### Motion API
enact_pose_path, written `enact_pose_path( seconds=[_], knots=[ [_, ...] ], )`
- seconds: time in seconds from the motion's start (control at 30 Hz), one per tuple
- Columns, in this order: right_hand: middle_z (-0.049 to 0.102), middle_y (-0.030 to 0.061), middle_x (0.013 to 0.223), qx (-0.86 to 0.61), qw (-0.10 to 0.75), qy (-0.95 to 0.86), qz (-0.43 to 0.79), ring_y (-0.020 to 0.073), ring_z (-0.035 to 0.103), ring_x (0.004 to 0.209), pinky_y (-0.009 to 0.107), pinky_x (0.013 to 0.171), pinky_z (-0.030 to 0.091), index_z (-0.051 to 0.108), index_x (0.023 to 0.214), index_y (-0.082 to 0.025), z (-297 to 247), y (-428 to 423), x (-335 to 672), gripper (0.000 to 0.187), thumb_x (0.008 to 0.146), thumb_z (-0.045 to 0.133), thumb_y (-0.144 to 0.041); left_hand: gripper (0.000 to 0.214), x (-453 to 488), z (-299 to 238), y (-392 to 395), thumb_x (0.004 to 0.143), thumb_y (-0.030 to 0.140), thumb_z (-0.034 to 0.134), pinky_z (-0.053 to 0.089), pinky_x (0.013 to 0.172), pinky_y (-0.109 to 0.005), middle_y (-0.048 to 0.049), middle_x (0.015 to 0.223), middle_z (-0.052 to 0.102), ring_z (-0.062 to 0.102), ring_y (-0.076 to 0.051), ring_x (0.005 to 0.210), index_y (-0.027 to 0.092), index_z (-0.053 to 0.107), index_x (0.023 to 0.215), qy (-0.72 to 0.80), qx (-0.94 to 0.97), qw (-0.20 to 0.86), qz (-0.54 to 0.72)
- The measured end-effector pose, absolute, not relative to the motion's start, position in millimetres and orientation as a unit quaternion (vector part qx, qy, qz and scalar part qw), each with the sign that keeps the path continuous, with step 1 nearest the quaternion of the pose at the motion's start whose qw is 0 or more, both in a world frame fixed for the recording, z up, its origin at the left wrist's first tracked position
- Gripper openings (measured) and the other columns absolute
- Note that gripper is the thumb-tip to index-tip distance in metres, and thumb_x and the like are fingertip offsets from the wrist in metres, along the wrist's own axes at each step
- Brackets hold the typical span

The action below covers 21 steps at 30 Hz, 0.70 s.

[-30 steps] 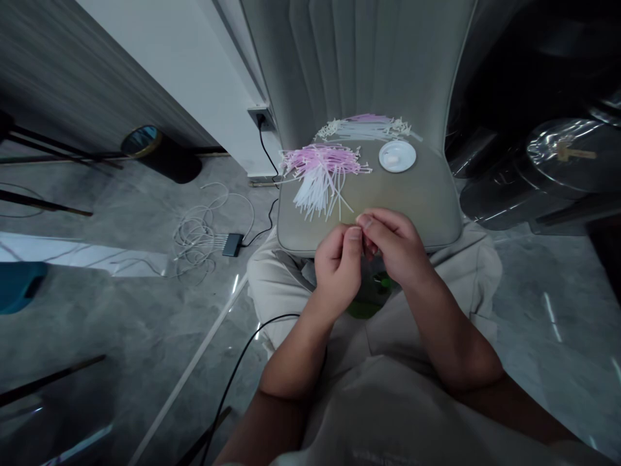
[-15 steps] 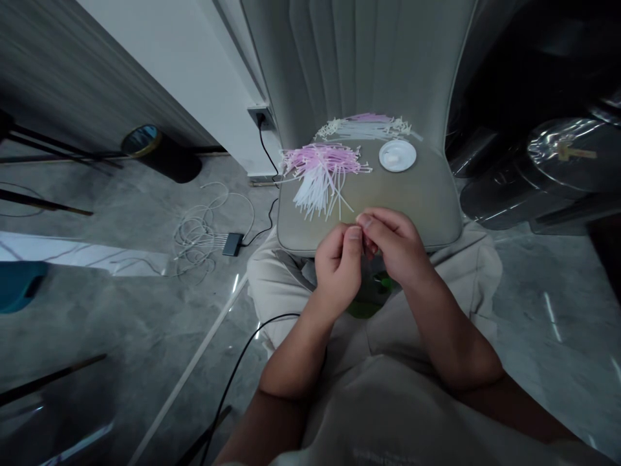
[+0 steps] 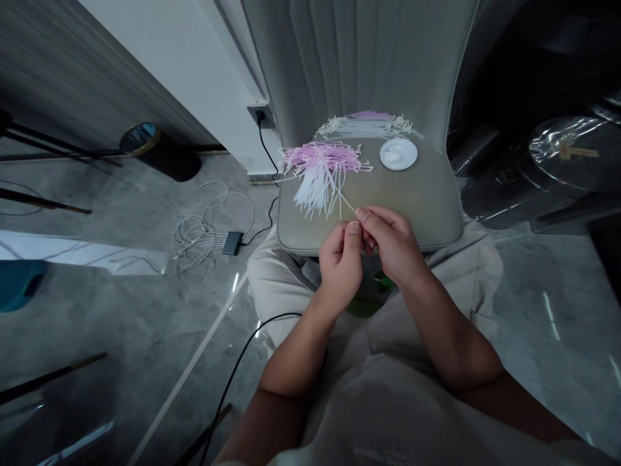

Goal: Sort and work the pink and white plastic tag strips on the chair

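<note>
While the left hand [image 3: 341, 262] and right hand [image 3: 392, 243] meet over the front edge of the chair seat [image 3: 412, 191], fingers [image 3: 354, 228] are pinched closed; whether they grip anything cannot be told. On the seat: one fanned heap of thin pink and white strands [image 3: 323, 162], left; one bundle of like strands [image 3: 366, 126], near backrest [image 3: 373, 58]; one round white dish [image 3: 410, 158], right, with small white piece [image 3: 394, 157].

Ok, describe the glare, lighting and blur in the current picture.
Head view: dim overall, upper right nearly black; head view: bright streaks on the floor and highlights on the shiny cylinder; head view: shirt lettering too blurred to read.
</note>
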State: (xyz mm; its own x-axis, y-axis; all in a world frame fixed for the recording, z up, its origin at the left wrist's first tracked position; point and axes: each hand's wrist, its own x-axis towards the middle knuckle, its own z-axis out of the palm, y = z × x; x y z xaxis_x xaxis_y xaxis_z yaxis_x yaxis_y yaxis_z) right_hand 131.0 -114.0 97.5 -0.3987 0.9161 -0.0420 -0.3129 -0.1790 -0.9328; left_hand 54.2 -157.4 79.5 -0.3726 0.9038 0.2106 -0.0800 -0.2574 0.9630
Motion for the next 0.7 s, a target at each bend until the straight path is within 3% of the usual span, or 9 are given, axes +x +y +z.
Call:
enact_pose_path(
  seconds=[0.7],
  knots=[
    [0.045, -0.0048, 0.058, -0.25, 0.428, -0.575, 0.651, 0.0072, 0.042, 0.052, 0.02, 0.047, 0.034, 0.049, 0.065, -0.019, 115.6, -121.4, 148.9, 0.037, 0.094, 0.055, -0.042, 0.042, 50.5, 98.4, -168.1, 0.099, 0.042, 0.044, 0.043, 0.054, -0.021, 0.0017, 0.06, 0.055, 0.049, -0.008, 0.054, 0.018, 0.054, 0.066, 0.468, 0.494, 0.306, 0.666]
  ],
)
